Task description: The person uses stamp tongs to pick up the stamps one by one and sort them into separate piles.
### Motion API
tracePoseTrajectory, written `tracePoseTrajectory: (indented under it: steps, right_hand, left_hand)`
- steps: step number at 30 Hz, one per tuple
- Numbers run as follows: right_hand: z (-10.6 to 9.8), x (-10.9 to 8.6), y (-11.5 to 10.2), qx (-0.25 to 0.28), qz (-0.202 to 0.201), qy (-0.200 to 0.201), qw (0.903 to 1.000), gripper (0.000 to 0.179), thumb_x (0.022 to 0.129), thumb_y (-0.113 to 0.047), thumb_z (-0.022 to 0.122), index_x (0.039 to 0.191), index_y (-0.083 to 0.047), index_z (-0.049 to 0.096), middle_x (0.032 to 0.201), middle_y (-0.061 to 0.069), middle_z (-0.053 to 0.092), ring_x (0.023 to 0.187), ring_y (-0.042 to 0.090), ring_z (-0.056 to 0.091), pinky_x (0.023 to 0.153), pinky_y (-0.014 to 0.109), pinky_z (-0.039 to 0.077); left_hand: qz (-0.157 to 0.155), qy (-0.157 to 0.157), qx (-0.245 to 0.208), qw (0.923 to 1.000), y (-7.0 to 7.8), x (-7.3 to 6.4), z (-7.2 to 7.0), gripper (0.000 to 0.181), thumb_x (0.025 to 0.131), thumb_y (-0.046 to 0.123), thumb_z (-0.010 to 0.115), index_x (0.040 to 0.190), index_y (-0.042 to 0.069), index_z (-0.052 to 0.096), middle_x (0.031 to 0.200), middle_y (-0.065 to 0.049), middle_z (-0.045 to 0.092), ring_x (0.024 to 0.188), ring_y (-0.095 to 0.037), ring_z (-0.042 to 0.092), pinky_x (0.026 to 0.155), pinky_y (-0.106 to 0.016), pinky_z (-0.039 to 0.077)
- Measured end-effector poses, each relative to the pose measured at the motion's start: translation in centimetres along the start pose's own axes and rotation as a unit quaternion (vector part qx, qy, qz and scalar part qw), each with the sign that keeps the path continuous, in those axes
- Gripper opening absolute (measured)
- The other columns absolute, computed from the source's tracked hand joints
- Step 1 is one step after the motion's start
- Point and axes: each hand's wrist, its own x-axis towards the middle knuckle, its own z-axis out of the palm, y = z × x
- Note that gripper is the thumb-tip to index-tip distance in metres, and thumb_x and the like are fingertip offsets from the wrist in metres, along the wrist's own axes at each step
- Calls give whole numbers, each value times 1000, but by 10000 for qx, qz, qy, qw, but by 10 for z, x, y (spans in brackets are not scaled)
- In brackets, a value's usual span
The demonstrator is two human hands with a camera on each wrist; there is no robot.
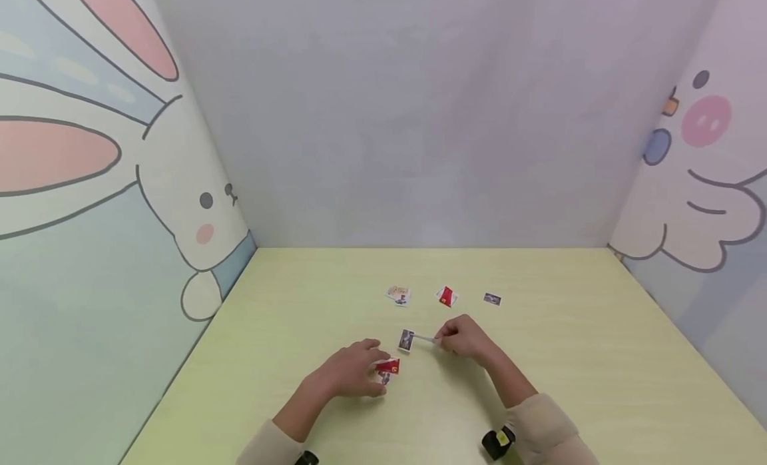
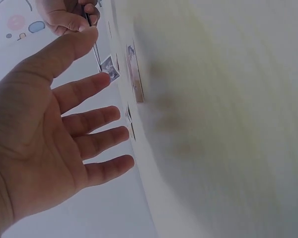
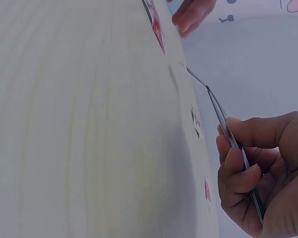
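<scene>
At tip of tweezers [image 1: 425,338]: dark-pictured card [image 1: 405,342], white-edged.

Beige sleeves [image 1: 542,425], black yellow-marked wrist camera [image 1: 499,443]

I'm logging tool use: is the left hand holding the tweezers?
No, the right hand grips the tweezers, while the left hand holds nothing.

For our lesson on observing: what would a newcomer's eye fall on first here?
Probably the big rabbit on the left wall. Next, centrally above the table, the right hand holds tweezers, tip at a dark card, and the left hand hovers close to a red card.
</scene>
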Motion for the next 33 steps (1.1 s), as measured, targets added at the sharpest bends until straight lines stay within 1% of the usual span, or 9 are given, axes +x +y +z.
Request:
tracePoseTrajectory:
  steps: [3,5,10,14,19,22,25,29,33]
  right_hand:
    - [-5,-2,4,96,-8,38,9999,5,81,2,62,82,2,68,63,3,53,55,14,44,50,27,37]
    - [-6,-5,7,124,7,83,9999,5,81,2,62,82,3,68,63,3,53,55,14,44,49,27,37]
    - [-13,-11,13,186,97,210,9996,6,82,1,62,85,3,68,63,3,52,54,14,43,48,27,36]
    - [-19,-15,18,251,185,297,9991,7,83,1,62,86,4,68,64,4,52,54,14,43,49,27,36]
    - [-27,-18,24,272,269,448,9983,7,83,2,62,86,4,68,64,4,52,55,15,43,49,28,37]
    - [-32,-20,28,300,353,501,9977,8,82,2,61,87,5,67,64,4,52,54,15,43,48,27,37]
    - [-38,-20,31,395,496,580,9963,10,81,3,60,87,4,68,62,4,51,52,14,41,46,26,34]
    - [-45,-20,34,474,658,634,9947,12,81,1,59,89,3,67,60,4,50,49,13,37,44,25,30]
    - [-50,-22,37,518,753,631,9938,12,82,-1,60,91,4,67,61,5,51,50,13,38,44,25,30]
  left_hand:
    - [9,57,-51,10000,-3,-4,1,52,76,44,72,122,22,61,134,-8,48,118,-29,48,93,-51,39]
    - [77,72,-60,9999,-4,-7,2,51,76,44,72,122,22,62,133,-8,49,117,-29,49,92,-51,40]
    - [302,111,134,9994,-5,-12,2,50,77,42,72,120,19,63,131,-8,51,116,-27,49,89,-46,43]
    - [440,188,196,9987,-8,-15,1,45,78,40,72,117,20,64,130,-7,52,116,-26,50,89,-44,43]
    - [905,378,211,9950,-9,-18,1,36,79,35,72,111,19,68,123,-4,57,109,-21,54,88,-39,45]
    - [1147,398,181,9924,-9,-19,2,34,79,34,72,110,19,68,119,-1,59,107,-17,55,87,-38,45]
    - [1168,258,156,9927,-8,-18,4,34,80,36,71,110,21,69,117,3,59,108,-16,54,88,-39,45]
    - [1051,113,246,9941,-8,-15,6,33,80,38,70,109,22,69,119,1,59,111,-17,53,89,-40,44]
    - [1004,137,313,9944,-8,-15,8,35,78,39,71,108,21,70,119,-1,59,112,-17,52,89,-40,44]
